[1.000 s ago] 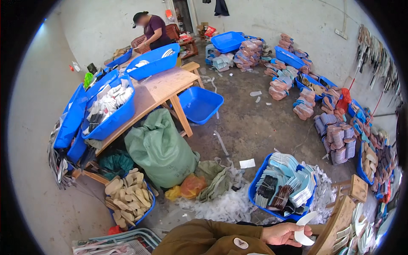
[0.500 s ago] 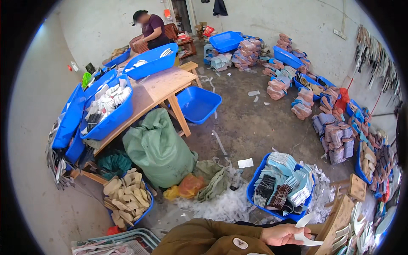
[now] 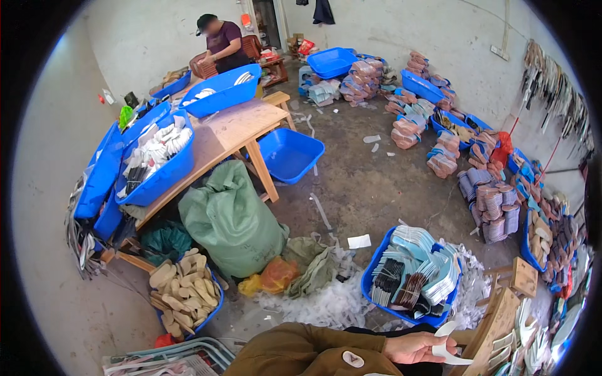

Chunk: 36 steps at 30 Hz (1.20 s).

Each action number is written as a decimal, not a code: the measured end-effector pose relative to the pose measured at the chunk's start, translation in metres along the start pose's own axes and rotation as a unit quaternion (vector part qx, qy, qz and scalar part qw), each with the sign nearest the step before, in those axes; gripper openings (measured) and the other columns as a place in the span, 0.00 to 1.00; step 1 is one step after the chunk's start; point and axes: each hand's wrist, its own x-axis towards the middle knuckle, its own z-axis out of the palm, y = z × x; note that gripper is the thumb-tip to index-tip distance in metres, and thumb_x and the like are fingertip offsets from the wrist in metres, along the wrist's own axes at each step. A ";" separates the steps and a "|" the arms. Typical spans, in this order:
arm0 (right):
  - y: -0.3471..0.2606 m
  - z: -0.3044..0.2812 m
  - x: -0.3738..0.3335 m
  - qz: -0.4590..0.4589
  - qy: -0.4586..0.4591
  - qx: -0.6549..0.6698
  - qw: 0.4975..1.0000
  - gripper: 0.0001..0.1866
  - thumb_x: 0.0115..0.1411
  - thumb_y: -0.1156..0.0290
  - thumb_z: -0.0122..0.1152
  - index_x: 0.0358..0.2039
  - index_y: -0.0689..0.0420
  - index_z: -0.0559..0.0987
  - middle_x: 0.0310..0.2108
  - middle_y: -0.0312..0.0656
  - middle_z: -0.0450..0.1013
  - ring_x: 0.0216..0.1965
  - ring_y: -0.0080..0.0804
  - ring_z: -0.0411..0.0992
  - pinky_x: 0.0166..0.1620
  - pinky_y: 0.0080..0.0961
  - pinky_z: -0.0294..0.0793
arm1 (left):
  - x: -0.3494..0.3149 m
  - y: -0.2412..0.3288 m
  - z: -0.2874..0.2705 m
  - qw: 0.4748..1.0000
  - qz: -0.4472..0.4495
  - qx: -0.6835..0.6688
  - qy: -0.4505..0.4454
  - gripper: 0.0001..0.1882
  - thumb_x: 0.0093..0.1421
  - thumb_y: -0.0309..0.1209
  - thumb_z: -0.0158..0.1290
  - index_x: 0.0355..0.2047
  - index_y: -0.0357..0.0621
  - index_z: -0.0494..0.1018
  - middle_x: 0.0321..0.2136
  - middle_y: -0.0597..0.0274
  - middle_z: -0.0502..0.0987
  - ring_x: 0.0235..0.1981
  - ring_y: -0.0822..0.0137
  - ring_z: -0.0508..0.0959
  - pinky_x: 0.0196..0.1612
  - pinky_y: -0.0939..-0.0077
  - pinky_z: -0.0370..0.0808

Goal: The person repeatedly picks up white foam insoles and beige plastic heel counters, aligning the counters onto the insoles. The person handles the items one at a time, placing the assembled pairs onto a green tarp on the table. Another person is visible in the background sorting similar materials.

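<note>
My left hand reaches across from the left in a brown sleeve, at the lower edge. Its fingers are closed on a thin white crescent-shaped piece, whose two tips stick out past the fingertips. Just beyond the hand stands a blue tub filled with bundled light-blue, black and brown flat pieces. A wooden bench is close on the hand's right, with white curved pieces beside it. My right hand is out of view.
A green sack and a tub of beige sole-shaped pieces stand left. Behind them, a wooden table bears blue tubs, with a person at its far end. Stacked insoles line the right wall. White scraps litter the floor.
The whole view has shifted very slightly. My left hand keeps the white crescent piece, turned or lowered a touch at most.
</note>
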 end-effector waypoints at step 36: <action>0.002 -0.013 0.003 0.018 0.042 0.014 0.999 0.11 0.61 0.72 0.55 0.44 0.58 0.74 0.30 0.34 0.63 0.27 0.23 0.62 0.30 0.20 0.64 | 0.005 -0.006 -0.005 0.999 -0.036 0.027 0.019 0.19 0.67 0.31 0.47 0.57 0.38 0.65 0.53 0.59 0.72 0.57 0.67 0.70 0.61 0.70 0.69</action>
